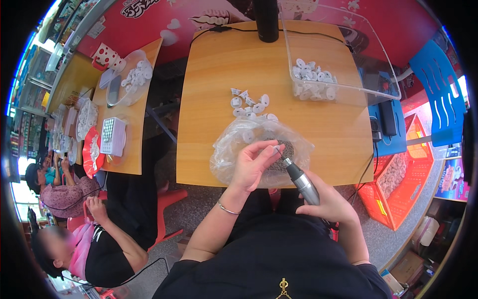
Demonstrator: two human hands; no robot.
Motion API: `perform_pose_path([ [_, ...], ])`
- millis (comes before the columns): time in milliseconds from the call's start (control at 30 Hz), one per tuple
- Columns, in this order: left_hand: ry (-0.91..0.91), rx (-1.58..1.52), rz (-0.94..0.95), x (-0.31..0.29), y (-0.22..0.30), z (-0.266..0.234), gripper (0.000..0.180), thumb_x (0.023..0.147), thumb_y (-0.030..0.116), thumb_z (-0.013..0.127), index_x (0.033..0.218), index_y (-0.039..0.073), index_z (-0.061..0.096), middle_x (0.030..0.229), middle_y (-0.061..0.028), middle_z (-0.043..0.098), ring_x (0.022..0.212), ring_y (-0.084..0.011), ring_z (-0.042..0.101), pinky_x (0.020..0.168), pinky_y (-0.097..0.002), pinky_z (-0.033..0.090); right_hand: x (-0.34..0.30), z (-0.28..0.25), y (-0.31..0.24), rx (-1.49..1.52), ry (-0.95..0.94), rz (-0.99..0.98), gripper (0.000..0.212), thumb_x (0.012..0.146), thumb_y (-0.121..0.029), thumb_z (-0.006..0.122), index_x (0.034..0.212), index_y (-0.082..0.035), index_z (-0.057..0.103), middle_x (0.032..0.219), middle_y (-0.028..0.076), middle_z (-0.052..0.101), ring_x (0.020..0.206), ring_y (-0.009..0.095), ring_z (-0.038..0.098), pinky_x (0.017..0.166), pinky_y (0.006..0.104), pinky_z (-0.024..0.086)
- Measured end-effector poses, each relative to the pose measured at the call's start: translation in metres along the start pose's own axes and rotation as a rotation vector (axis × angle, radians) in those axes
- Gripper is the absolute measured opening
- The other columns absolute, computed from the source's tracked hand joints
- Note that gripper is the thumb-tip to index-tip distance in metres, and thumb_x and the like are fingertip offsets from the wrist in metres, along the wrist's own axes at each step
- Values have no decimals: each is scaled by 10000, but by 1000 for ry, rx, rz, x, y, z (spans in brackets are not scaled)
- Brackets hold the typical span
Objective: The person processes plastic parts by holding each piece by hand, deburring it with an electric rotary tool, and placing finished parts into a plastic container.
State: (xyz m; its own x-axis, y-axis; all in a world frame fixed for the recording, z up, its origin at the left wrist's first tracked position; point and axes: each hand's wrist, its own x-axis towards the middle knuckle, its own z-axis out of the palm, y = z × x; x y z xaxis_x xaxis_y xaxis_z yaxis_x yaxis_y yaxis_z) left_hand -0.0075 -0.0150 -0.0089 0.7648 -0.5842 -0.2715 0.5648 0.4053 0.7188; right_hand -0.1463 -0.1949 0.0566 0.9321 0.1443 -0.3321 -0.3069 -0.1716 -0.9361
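Observation:
My right hand [331, 200] is wrapped round a grey and black electric screwdriver [302, 183], its thin bit pointing up and left. The fingertips of my left hand [255, 163] are pinched together right at the end of that bit. Whatever they hold there is too small to make out. Beneath both hands a clear plastic bag [226, 149] lies spread at the table's near edge. Inside it is a heap of tiny dark grey pieces [276, 177], which look like small screws. Just beyond the bag sits a loose group of round white plastic parts [258, 108].
A clear plastic bin [361, 92] with many white parts stands at the table's far right. A black cylinder [267, 22] stands at the back. Right of the wooden table [209, 70] is an orange crate [398, 199]. Other people sit at a table [134, 152] on the left.

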Motion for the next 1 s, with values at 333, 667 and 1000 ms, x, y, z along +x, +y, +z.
perform_pose_path([
  [333, -2, 33, -7, 0, 4, 2, 194, 915, 57, 586, 1090, -22, 617, 1071, -122, 630, 1048, -217, 614, 906, -313, 523, 2, 0, 6, -47, 33, -59, 868, 716, -134, 795, 1425, -40, 302, 1106, 100, 542, 851, 168, 577, 759, 299, 486],
  [667, -14, 265, 159, 15, 32, 22, 199, 928, 62, 563, 1092, -42, 603, 1047, -127, 640, 995, -209, 638, 880, -305, 527, -10, -19, 6, 65, 29, 42, 895, 691, -127, 818, 1422, -39, 308, 996, 77, 549, 811, 118, 548, 732, 266, 474],
  [1000, -179, 1409, 1160, 133, 81, 109, 120, 804, 87, 679, 897, 17, 651, 940, -117, 651, 908, -254, 610, 829, -311, 456, -22, -22, 12, 132, 156, 17, 866, 711, -159, 812, 1410, -27, 319, 999, 79, 548, 875, 139, 554, 771, 268, 472],
])
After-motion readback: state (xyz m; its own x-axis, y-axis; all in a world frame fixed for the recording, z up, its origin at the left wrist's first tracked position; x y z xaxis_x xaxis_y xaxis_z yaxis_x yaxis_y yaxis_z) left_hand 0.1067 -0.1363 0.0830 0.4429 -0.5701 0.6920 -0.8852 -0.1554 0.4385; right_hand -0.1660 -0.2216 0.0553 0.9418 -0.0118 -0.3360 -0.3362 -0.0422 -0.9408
